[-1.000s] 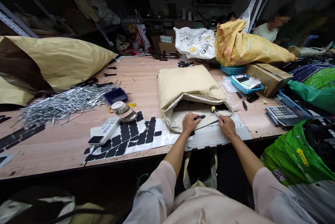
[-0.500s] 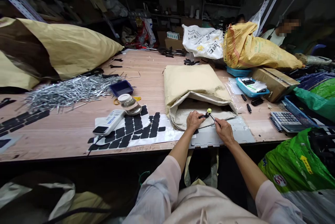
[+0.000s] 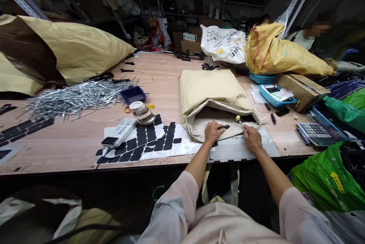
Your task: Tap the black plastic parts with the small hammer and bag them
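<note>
My left hand (image 3: pixel 212 131) is closed on a small black piece (image 3: pixel 224 126), whose end sticks out to the right at the mouth of a tan paper sack (image 3: pixel 212 88). To its right, my right hand (image 3: pixel 252 137) holds a thin metal rod (image 3: pixel 242 123) with a round yellow-green tip (image 3: pixel 237 118). That tip is over the sack's open mouth, apart from the black piece. Under my hands, a grey sheet (image 3: pixel 236 149) lies along the table's front edge.
A pile of metal rods (image 3: pixel 76 97), a navy tray (image 3: pixel 132 94), a glass jar (image 3: pixel 144 114) and a white device (image 3: pixel 121 133) are left. Right are a blue basket (image 3: pixel 276 97), cardboard box (image 3: pixel 303 90), calculator (image 3: pixel 313 131) and green bag (image 3: pixel 322 183). A person (image 3: pixel 303 38) is behind.
My right hand has moved right with the rod, so its round tip has come away from the black piece. My left hand stays in nearly the same place.
</note>
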The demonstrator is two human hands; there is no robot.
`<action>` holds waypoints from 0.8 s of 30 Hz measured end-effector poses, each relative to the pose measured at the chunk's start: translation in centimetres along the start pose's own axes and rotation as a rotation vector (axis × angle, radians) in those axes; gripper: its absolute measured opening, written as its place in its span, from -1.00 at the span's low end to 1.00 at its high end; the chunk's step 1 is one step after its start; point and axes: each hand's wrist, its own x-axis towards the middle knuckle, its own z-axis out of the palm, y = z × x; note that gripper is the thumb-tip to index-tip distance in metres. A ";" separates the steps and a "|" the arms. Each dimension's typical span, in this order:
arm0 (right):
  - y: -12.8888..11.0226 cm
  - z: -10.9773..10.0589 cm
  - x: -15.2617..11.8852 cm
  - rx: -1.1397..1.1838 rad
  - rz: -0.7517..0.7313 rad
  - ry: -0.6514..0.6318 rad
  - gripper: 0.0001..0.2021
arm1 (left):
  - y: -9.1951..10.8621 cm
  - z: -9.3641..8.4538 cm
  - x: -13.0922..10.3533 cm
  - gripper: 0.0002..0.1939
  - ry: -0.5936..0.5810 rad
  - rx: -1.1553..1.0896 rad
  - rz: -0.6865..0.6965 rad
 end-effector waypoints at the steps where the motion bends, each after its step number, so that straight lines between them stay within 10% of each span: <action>1: 0.5 0.1 0.2 -0.038 0.009 0.004 -0.63 | 0.0 -0.1 0.1 -0.76 -0.004 0.001 -0.001; 7: 1.2 0.5 0.4 -0.128 0.026 -0.013 -0.64 | 1.8 -1.4 -2.1 -0.77 0.058 0.046 0.103; 17: 0.5 0.1 0.4 -0.043 0.097 -0.042 -0.65 | -0.1 -0.2 -19.1 -0.74 -0.043 0.111 0.460; 24: -0.2 -0.6 0.2 0.015 0.131 -0.063 -0.65 | 2.7 0.1 -14.3 -0.71 0.079 0.098 0.328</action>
